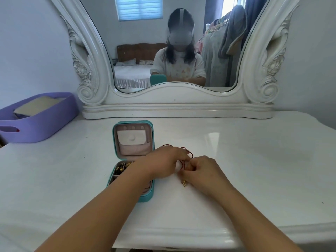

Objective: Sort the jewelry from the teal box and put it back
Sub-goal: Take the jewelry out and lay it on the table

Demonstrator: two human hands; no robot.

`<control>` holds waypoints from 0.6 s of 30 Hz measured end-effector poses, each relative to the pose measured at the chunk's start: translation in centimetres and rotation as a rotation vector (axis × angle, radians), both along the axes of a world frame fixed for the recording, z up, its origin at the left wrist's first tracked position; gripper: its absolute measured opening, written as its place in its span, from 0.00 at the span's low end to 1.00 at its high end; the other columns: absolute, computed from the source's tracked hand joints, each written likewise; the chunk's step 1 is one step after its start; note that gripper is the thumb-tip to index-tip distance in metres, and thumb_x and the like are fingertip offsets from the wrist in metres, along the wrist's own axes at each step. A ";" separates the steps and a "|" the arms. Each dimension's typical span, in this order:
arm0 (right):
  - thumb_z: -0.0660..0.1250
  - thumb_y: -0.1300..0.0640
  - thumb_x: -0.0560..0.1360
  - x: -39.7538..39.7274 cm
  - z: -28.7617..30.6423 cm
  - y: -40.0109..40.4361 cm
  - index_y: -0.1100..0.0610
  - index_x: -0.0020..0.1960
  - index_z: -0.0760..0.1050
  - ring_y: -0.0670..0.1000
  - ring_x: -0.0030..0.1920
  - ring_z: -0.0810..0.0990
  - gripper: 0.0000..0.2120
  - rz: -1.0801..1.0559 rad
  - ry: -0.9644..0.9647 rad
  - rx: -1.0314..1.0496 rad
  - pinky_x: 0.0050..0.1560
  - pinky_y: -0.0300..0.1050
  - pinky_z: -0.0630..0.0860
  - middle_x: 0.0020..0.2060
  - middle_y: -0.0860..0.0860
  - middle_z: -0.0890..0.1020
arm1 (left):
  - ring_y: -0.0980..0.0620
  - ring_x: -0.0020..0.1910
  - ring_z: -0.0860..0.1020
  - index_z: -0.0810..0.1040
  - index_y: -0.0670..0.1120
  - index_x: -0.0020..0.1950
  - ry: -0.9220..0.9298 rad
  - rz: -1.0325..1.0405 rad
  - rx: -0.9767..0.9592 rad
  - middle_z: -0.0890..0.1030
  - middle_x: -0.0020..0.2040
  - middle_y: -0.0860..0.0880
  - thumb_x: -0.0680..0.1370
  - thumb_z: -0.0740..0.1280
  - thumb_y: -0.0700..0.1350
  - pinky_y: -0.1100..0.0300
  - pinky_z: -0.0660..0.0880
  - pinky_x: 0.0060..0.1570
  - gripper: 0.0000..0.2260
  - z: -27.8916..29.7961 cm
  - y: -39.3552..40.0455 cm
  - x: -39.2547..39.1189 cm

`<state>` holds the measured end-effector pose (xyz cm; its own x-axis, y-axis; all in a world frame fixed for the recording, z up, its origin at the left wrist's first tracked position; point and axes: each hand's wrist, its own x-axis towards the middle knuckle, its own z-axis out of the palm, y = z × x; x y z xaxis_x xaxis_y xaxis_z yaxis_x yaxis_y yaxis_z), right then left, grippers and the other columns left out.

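Observation:
The teal box (pixel 116 135) lies open on the white dressing table, its pink-lined lid standing toward the mirror. Gold and dark jewelry (pixel 122 167) fills the left part of its base; my left forearm hides the rest. Just right of the box, my left hand (pixel 163 163) and my right hand (pixel 203 171) meet and both pinch a thin red cord necklace (pixel 189 152). The cord loops out behind my fingers. A small gold pendant (pixel 184 183) on it rests on the table below my right hand.
A purple plastic basket (pixel 41 122) with a beige item inside stands at the back left. The carved white mirror frame (pixel 178 108) runs along the back of the table (pixel 254 160). The table's front edge curves just below my forearms.

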<state>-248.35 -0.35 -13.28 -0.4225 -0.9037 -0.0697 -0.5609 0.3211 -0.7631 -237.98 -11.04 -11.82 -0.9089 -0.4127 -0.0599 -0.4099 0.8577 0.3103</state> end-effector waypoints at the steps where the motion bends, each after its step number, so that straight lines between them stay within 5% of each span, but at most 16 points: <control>1: 0.68 0.53 0.66 -0.1 0.1 -0.1 0.56 0.29 0.75 0.48 0.26 0.68 0.10 -0.009 -0.009 -0.011 0.30 0.40 0.64 0.26 0.48 0.74 | 0.46 0.64 0.73 0.78 0.47 0.60 0.018 0.006 -0.011 0.77 0.64 0.46 0.72 0.54 0.41 0.50 0.71 0.61 0.21 0.1 0.0 0.3; 6: 0.73 0.52 0.65 -1.0 0.5 -0.2 0.61 0.37 0.78 0.48 0.30 0.73 0.12 -0.071 -0.083 -0.090 0.30 0.40 0.67 0.29 0.47 0.76 | 0.56 0.63 0.74 0.77 0.52 0.62 0.251 0.042 -0.115 0.75 0.66 0.52 0.77 0.60 0.37 0.64 0.70 0.60 0.17 0.5 -0.2 2.2; 11: 0.74 0.55 0.67 -1.0 0.9 -0.3 0.58 0.36 0.78 0.49 0.33 0.76 0.08 -0.065 -0.173 -0.214 0.35 0.43 0.71 0.30 0.49 0.79 | 0.62 0.40 0.79 0.82 0.52 0.51 0.530 0.273 0.040 0.82 0.44 0.59 0.74 0.68 0.42 0.72 0.74 0.42 0.09 1.5 -0.7 6.6; 15: 0.73 0.56 0.67 1.1 1.5 -1.1 0.56 0.35 0.78 0.43 0.27 0.73 0.06 0.045 -0.184 -0.284 0.31 0.36 0.71 0.26 0.45 0.77 | 0.66 0.38 0.78 0.82 0.53 0.43 0.520 0.439 0.046 0.82 0.40 0.59 0.72 0.71 0.41 0.75 0.72 0.38 0.07 1.7 -2.0 10.8; 18: 0.73 0.56 0.68 3.1 1.5 -2.2 0.55 0.37 0.80 0.41 0.27 0.71 0.04 0.183 -0.143 -0.284 0.29 0.32 0.69 0.28 0.45 0.77 | 0.59 0.38 0.77 0.82 0.55 0.41 0.426 0.460 0.077 0.80 0.40 0.57 0.72 0.71 0.42 0.68 0.71 0.37 0.07 1.4 -2.2 12.5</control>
<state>-245.20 -2.50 -11.80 -0.2561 -0.9553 0.1480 -0.4704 -0.0106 -0.8824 -225.49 -13.23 -10.42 -0.5903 -0.7757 0.2233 -0.5577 0.5920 0.5818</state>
